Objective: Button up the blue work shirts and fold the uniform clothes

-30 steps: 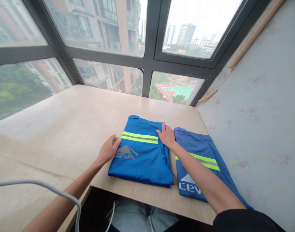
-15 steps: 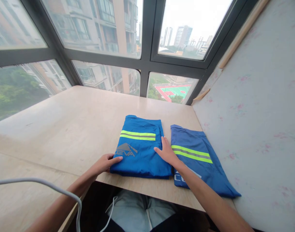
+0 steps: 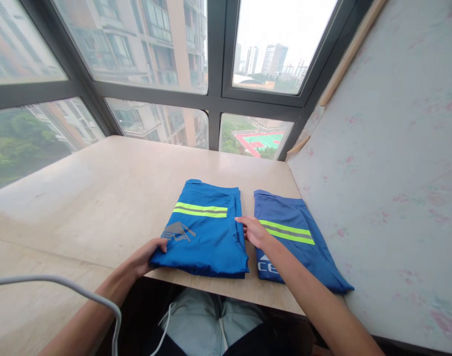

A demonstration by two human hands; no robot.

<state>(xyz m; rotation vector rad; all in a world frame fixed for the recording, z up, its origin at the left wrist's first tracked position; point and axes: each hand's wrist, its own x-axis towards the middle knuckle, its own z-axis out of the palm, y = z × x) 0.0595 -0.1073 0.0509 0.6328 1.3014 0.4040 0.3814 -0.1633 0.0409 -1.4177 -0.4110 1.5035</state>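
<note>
A folded bright-blue work garment (image 3: 207, 242) lies near the front edge of the wooden surface. It bears a yellow-green and grey reflective stripe and a grey logo. My left hand (image 3: 149, 254) holds its lower-left corner, thumb on top, with the other fingers hidden beneath. At the right edge, my right hand (image 3: 253, 230) pinches the cloth with the thumb on top and the fingers curled at the side. To the right is a second folded blue work garment (image 3: 288, 212), duller in tone, with a similar stripe and white lettering; my right forearm covers part of it.
The pale wooden surface (image 3: 100, 198) meets dark-framed windows (image 3: 214, 74) at the back. A flowered wall (image 3: 396, 198) bounds the right side. At lower left, a grey-white cable (image 3: 62, 281) arcs in front of my left forearm.
The bright-blue garment has shifted slightly left, widening the gap to the other one. My right-hand fingers have curled in at its edge, and my left thumb has moved closer to the corner.
</note>
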